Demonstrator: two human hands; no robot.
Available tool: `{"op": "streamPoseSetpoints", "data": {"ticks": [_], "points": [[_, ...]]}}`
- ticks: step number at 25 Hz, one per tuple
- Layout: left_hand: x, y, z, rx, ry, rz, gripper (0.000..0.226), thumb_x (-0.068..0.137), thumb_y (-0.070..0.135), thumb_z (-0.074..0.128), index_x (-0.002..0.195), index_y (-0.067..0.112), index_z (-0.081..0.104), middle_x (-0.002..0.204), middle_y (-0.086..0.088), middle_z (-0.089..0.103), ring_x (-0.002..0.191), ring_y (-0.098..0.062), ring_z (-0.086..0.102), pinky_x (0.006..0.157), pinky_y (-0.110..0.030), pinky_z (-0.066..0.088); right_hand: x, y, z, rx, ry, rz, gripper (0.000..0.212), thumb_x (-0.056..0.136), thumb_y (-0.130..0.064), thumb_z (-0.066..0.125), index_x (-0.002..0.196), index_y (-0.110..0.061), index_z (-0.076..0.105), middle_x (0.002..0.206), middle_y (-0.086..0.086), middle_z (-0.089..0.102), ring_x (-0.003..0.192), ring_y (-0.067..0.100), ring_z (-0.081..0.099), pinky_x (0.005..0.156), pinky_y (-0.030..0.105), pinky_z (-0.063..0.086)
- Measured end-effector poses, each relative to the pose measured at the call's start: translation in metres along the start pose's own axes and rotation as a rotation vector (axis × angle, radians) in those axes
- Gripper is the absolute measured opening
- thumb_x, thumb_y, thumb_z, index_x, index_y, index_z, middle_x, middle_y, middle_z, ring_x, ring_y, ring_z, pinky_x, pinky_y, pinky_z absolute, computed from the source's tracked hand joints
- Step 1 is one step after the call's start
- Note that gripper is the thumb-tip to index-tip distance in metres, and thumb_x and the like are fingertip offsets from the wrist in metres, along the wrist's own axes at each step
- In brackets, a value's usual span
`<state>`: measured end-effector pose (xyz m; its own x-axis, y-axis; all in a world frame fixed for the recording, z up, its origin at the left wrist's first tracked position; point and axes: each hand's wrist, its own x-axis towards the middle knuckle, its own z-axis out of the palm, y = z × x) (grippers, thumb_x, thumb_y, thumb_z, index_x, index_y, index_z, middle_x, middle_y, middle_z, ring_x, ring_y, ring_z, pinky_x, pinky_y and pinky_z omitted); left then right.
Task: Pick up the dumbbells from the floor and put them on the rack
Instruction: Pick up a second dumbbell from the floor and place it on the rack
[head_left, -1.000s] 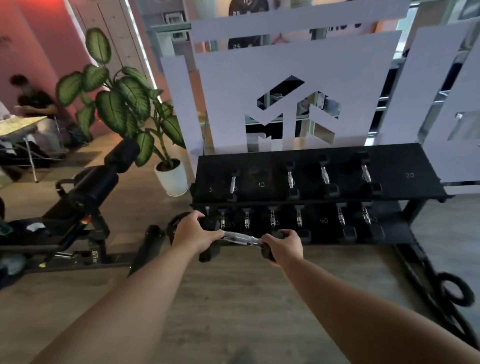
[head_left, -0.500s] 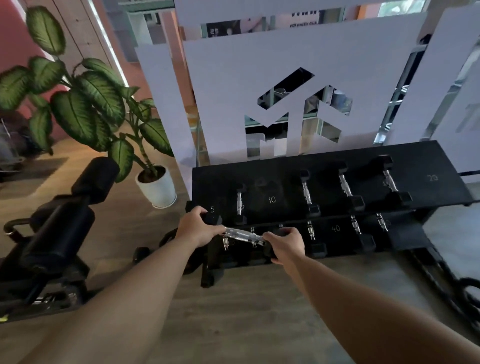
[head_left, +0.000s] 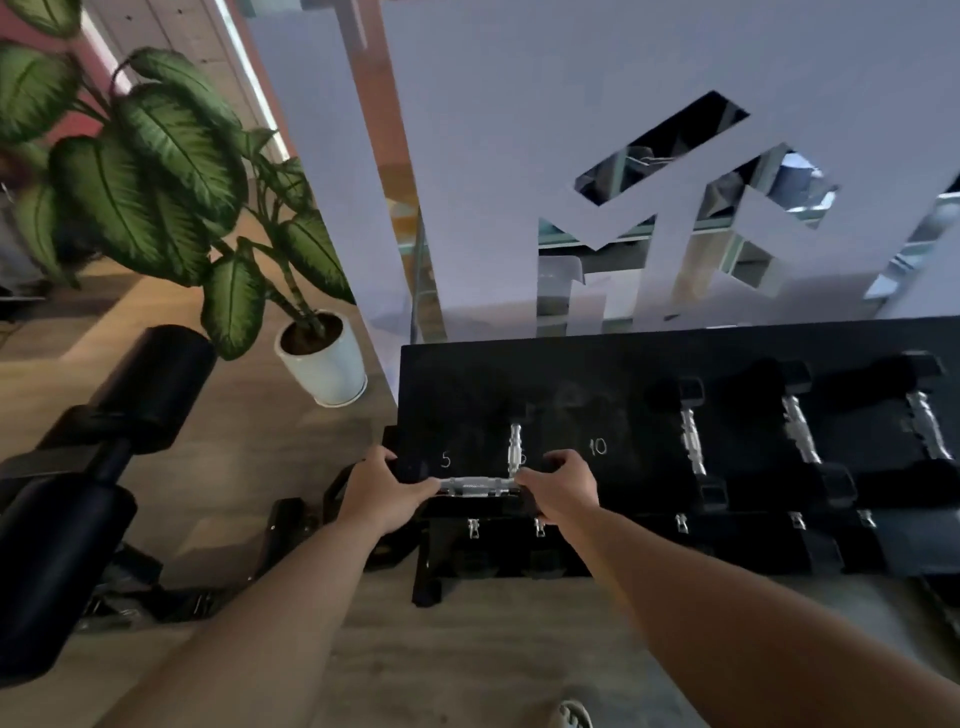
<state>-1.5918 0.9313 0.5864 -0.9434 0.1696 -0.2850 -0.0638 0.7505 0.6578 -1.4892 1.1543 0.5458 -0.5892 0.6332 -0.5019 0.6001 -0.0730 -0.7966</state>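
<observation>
Both hands are gripping one dumbbell (head_left: 478, 487) crosswise at the front edge of the rack (head_left: 649, 364)'s upper shelf: the left hand (head_left: 382, 493) is wrapping its left head, the right hand (head_left: 563, 493) its right head. Bare shelf is lying around the chalked "5", left of a racked dumbbell (head_left: 514, 447). The dark heads are blurring into the black rack, and the lower tier is sitting in shadow.

Both arms outstretched, left hand (head_left: 383, 492) and right hand (head_left: 563, 491) clenched.
</observation>
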Motion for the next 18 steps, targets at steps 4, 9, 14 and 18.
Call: {"op": "streamPoseSetpoints", "data": {"ticks": [4,9,14,18], "points": [[0.055,-0.035,0.009,-0.058,-0.014,-0.196,0.072,0.056,0.059,0.084,0.107,0.025,0.047,0.097,0.007,0.058,0.083,-0.016,0.065,0.071,-0.042,0.063,0.062,-0.046,0.041,-0.233,-0.118,-0.084,0.059,0.068,-0.031,0.088,0.120,-0.023,0.062,0.093,-0.001,0.070,0.072,0.014,0.072,0.048,0.023,0.053],[0.123,-0.060,0.018,-0.112,-0.066,-0.295,0.074,0.060,0.057,0.084,0.112,0.022,0.044,0.102,0.001,0.058,0.085,-0.022,0.067,0.072,-0.043,0.063,0.121,-0.075,0.088,-0.351,-0.162,-0.094,0.058,0.066,-0.031,0.089,0.116,-0.026,0.060,0.090,-0.005,0.065,0.069,0.012,0.069,0.048,0.022,0.050],[0.195,-0.050,-0.012,0.055,-0.167,-0.135,0.063,0.063,0.056,0.085,0.107,0.031,0.048,0.097,0.011,0.054,0.090,-0.016,0.063,0.069,-0.031,0.053,0.134,-0.065,0.123,-0.158,-0.079,0.129,0.061,0.070,-0.032,0.089,0.121,-0.028,0.057,0.098,-0.005,0.064,0.076,0.013,0.067,0.047,0.027,0.059],[0.254,-0.030,-0.019,0.253,-0.329,0.037,0.060,0.067,0.044,0.087,0.115,0.027,0.055,0.109,0.004,0.057,0.099,-0.019,0.059,0.083,-0.036,0.052,0.122,-0.028,0.163,0.187,0.098,0.389,0.064,0.070,-0.028,0.089,0.127,-0.023,0.060,0.115,0.002,0.065,0.091,0.020,0.066,0.063,0.039,0.065]]}}
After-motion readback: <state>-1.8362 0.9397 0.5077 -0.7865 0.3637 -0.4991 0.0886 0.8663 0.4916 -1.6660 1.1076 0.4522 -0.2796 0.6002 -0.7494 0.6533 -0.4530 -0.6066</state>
